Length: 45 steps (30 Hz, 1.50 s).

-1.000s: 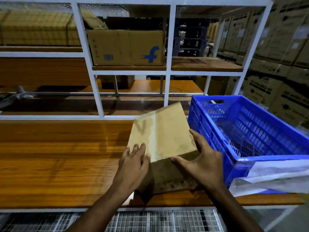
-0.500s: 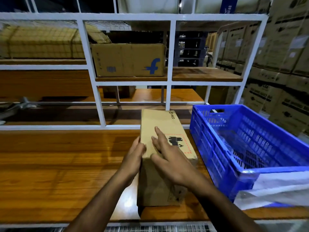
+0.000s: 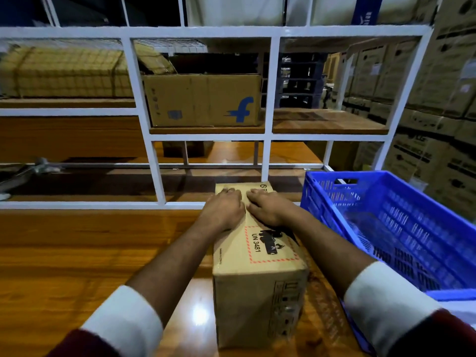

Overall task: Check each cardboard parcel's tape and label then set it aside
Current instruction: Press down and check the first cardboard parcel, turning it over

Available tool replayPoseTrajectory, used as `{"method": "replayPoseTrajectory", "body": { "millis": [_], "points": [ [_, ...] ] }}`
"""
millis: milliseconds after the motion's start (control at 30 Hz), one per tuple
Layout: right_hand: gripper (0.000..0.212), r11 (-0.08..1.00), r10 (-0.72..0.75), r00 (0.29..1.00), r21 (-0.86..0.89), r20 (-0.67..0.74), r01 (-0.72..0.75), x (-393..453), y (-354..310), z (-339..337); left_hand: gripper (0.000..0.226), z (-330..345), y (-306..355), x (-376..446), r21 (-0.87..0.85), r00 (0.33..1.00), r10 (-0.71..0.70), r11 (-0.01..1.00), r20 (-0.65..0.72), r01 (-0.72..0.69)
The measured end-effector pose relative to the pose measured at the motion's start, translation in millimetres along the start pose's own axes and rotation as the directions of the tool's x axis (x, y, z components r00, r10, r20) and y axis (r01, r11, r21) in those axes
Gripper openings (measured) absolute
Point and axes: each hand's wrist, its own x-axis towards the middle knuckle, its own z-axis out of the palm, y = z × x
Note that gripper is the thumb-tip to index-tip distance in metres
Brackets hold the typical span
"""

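A long brown cardboard parcel (image 3: 260,282) lies on the wooden table (image 3: 77,253), its length running away from me. Its top face carries a red dashed label printed UN 3481. My left hand (image 3: 223,210) and my right hand (image 3: 268,208) lie side by side, palms down, on the far part of the parcel's top. Their fingers reach toward the far edge; whether the fingertips curl over that edge is hidden.
A blue slatted plastic crate (image 3: 386,228) stands just right of the parcel. A white metal shelf frame (image 3: 157,163) rises behind the table, with a large cardboard box (image 3: 203,99) on its upper shelf. Stacked cartons (image 3: 443,99) fill the right background.
The parcel has been laid flat with the labelled face up. Both hands have slid forward along its top toward the far end.
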Motion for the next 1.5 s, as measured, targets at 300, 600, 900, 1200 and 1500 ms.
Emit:
{"method": "replayPoseTrajectory", "body": {
  "millis": [300,600,900,1200,1500],
  "points": [
    [0.055,0.999,-0.038,0.996,-0.022,-0.079,0.036,34.9,7.3,13.0,0.047,6.4,-5.9,28.6,0.003,0.997,0.063,0.998,0.034,-0.063],
    [0.057,0.994,0.033,0.999,-0.101,0.038,-0.029,17.8,26.4,-6.9,0.04,-4.9,-14.1,2.3,-0.018,0.999,0.026,1.0,0.042,-0.025],
    [0.056,0.997,0.028,1.0,-0.069,0.0,-0.028,0.4,22.3,-2.3,0.048,-2.0,-12.8,-11.2,-0.047,0.998,0.042,0.998,0.051,-0.04],
    [0.052,0.992,-0.102,0.994,-0.081,-0.045,0.098,-25.7,-5.7,8.0,0.053,0.9,1.2,-38.2,-0.018,0.988,0.135,0.991,0.071,-0.134],
    [0.056,0.998,-0.026,1.0,-0.055,-0.005,0.026,-48.3,1.1,3.1,0.052,-7.2,-1.8,-62.7,-0.022,0.995,0.074,0.997,0.062,-0.073]
  ]
}}
